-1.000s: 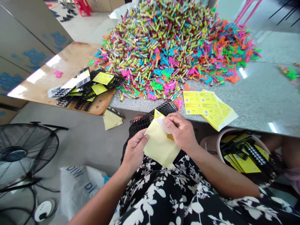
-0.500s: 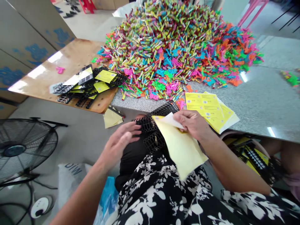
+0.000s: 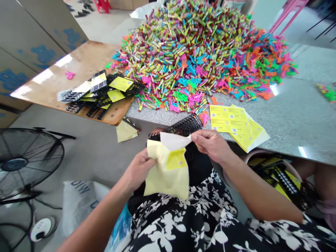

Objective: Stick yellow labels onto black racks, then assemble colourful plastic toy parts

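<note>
A sticker sheet [image 3: 165,182] with a pale yellow backing hangs between my hands above my lap. My left hand [image 3: 140,168] pinches its left edge. A white-backed label [image 3: 174,140] is partly lifted from the sheet, and my right hand [image 3: 210,145] grips its right corner between thumb and fingers. One bright yellow label [image 3: 176,159] shows on the sheet below the lifted part. Behind the sheet, black plastic mesh trays [image 3: 187,124] rest across my lap, partly hidden by it.
Small colourful tubes [image 3: 178,45] and plastic toy pistols [image 3: 259,63] are heaped on the stone table [image 3: 296,119]. Yellow label sheets [image 3: 231,122] lie at its edge. Labelled black trays [image 3: 102,92] pile on the wooden board [image 3: 42,84]. A fan [image 3: 23,164] stands left; a tub [image 3: 246,161] holds trays.
My left hand has moved in and taken hold of the sheet's left edge. The sheet has swung left, and my right hand now pulls the lifted label out to the right.
</note>
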A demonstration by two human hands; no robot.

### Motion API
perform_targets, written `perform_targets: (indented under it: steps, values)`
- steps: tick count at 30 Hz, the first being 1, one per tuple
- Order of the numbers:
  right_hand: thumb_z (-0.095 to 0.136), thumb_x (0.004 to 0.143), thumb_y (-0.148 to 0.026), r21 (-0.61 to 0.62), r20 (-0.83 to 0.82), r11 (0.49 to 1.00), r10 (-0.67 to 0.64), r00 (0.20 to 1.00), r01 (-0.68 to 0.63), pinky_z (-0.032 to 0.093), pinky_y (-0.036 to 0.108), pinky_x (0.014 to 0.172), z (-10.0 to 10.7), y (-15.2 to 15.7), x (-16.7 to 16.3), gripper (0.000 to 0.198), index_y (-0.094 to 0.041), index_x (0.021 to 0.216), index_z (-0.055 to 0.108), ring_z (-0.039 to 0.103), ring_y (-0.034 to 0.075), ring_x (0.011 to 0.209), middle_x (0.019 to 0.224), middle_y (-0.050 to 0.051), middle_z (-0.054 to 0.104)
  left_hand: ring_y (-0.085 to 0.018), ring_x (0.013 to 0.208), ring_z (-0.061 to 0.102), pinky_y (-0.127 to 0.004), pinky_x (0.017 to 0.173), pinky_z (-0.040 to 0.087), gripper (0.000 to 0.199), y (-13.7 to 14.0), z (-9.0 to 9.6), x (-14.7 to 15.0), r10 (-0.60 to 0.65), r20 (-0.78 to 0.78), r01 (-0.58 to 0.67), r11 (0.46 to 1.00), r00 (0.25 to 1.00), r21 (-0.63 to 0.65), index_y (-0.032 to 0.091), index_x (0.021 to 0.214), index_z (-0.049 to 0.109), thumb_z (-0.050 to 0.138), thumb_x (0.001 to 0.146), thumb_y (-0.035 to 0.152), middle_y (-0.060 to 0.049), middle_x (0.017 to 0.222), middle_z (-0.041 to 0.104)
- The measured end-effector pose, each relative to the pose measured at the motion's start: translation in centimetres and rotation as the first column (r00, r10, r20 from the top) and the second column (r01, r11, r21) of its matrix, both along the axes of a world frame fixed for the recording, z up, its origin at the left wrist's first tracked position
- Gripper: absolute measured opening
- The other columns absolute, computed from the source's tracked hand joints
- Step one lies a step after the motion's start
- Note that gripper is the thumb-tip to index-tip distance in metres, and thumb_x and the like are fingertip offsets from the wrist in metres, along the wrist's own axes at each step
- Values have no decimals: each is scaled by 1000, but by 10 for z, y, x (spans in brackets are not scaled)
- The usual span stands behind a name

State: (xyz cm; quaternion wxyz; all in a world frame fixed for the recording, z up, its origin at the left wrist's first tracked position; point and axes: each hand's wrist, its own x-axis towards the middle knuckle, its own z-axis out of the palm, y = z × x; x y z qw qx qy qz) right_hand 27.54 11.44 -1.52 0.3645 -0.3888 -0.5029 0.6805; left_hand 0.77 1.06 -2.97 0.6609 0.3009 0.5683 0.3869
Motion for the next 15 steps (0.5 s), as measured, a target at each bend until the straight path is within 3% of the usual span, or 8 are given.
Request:
perform_targets:
  steps: [2, 4, 5, 8, 10, 11, 13, 15]
  values:
    - [87, 85, -56, 57, 60, 998, -28, 998, 24, 22, 22, 39, 8, 12, 16, 38, -19, 89, 82, 30, 6, 42, 50, -9, 38, -23, 69, 70, -31, 63, 56, 46, 1, 1, -30, 50, -240, -52, 999, 969, -3, 17, 120, 74, 74, 77, 34, -5, 86, 77]
    - [84, 89, -56, 178, 169, 983, -72, 983, 41, 27, 23, 39, 20, 24, 31, 36, -20, 89, 82, 35, 8, 41, 50, -7, 44, -19, 60, 60, -27, 55, 47, 41, 5, 6, -67, 99, -504, -82, 995, 858, 56, 17, 109, 76, 73, 75, 39, -2, 77, 72]
    - [82, 91, -55, 266, 241, 964, -97, 966, 30, 31, 23, 40, 26, 30, 38, 35, -20, 90, 82, 40, 9, 42, 52, -5, 51, -17, 59, 55, -26, 53, 43, 38, 8, 10, -85, 82, -589, -35, 995, 804, 90, 17, 105, 77, 72, 75, 40, -1, 73, 69]
    - [76, 97, -50, 554, 458, 823, -173, 872, -128, 50, 26, 55, 39, 44, 48, 29, -23, 94, 85, 64, 15, 59, 75, 3, 75, -15, 53, 42, -29, 55, 41, 47, 16, 21, -129, -133, -515, 206, 975, 847, 86, 16, 100, 79, 56, 88, 54, 0, 58, 55]
    - [72, 100, -47, 661, 539, 700, -193, 820, -270, 58, 30, 74, 41, 48, 45, 25, -26, 100, 86, 76, 21, 81, 93, 5, 83, -17, 54, 45, -30, 56, 42, 57, 22, 24, -137, -333, -492, 357, 933, 805, -46, 16, 90, 81, 48, 93, 63, -3, 56, 55]
    - [71, 101, -45, 683, 560, 654, -182, 809, -325, 59, 32, 81, 40, 48, 40, 24, -27, 103, 86, 78, 24, 90, 98, 5, 84, -18, 55, 48, -30, 55, 41, 60, 25, 24, -134, -414, -525, 411, 903, 744, -129, 18, 83, 80, 47, 94, 67, -4, 57, 58]
    - [70, 102, -43, 693, 566, 610, -129, 814, -385, 59, 36, 90, 36, 46, 27, 22, -28, 104, 86, 79, 25, 96, 101, 5, 84, -19, 55, 53, -30, 52, 38, 64, 30, 19, -119, -511, -634, 472, 845, 581, -249, 21, 65, 72, 47, 95, 72, -5, 60, 63]
    - [70, 101, -43, 690, 543, 605, -67, 837, -398, 60, 38, 93, 28, 41, 12, 21, -30, 103, 86, 79, 26, 95, 100, 5, 85, -19, 52, 52, -31, 51, 34, 70, 35, 12, -98, -513, -741, 522, 813, 434, -258, 23, 54, 59, 41, 99, 73, -4, 55, 59]
